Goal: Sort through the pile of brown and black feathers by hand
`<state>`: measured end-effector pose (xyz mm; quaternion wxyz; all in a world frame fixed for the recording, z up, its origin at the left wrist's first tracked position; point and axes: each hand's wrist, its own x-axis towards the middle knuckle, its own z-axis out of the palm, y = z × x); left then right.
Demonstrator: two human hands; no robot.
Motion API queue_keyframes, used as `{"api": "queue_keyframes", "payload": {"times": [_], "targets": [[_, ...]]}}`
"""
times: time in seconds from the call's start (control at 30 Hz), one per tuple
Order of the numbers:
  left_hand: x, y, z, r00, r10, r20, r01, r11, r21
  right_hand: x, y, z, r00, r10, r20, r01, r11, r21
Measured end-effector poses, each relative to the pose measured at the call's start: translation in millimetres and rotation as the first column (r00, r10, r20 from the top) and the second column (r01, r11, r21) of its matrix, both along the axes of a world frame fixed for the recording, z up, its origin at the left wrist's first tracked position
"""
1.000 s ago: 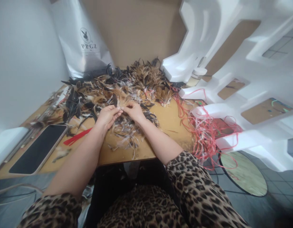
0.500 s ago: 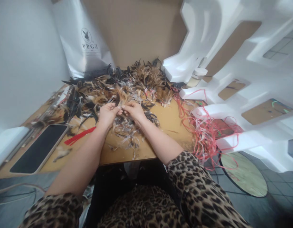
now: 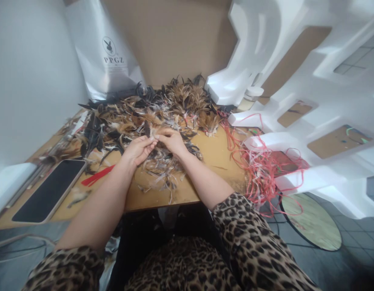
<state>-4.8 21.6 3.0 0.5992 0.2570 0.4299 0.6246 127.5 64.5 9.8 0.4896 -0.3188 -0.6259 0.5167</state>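
Over the front of a heap of brown and black feathers [image 3: 126,117], my two hands meet at the fingertips. My left hand [image 3: 140,149] is closed in a pinch, its thumb and forefinger on the pale base of a feather. My right hand [image 3: 172,143] pinches the same small spot from the other side. A tan feather [image 3: 162,130] rises just behind the right fingers. Below the hands lie loose grey-white feather scraps [image 3: 162,167]. Red strips [image 3: 97,176] lie beside my left forearm. The fingertips hide exactly what is gripped.
A phone [image 3: 50,190] lies at the left of the table [image 3: 217,151]. Tangled pink string [image 3: 262,173] hangs at the right edge beside white foam packing [image 3: 314,173]. A lidded jar [image 3: 250,97] and a silver bag [image 3: 109,76] stand behind. A round stool [image 3: 311,222] is below right.
My left hand has turned and its lower fingers have loosened, with the thumb and forefinger still pinched. The feather between the hands has tipped over toward the right.
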Motion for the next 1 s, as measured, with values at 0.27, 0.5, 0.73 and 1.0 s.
{"api": "queue_keyframes", "payload": {"times": [0.27, 0.5, 0.73, 1.0], "targets": [[0.0, -0.5, 0.8, 1.0, 0.012, -0.021, -0.012, 1.0, 0.017, 0.9, -1.5, 0.6, 0.999, 0.002, -0.034, -0.004, 0.998, -0.056], [0.3, 0.7, 0.2, 0.985, 0.118, -0.129, -0.099, 0.984, 0.146, -6.5, -3.5, -3.3, 0.984, 0.006, -0.179, -0.072, 0.93, -0.36], [4.9, 2.9, -4.2, 0.94, 0.207, -0.271, -0.141, 0.96, 0.241, -11.1, -3.7, -8.0, 0.966, 0.031, -0.258, -0.14, 0.899, -0.414], [0.6, 0.0, -3.0, 0.986, 0.03, -0.164, -0.007, 0.991, 0.135, -8.4, -1.8, -6.3, 0.963, 0.04, -0.267, -0.148, 0.905, -0.399]]}}
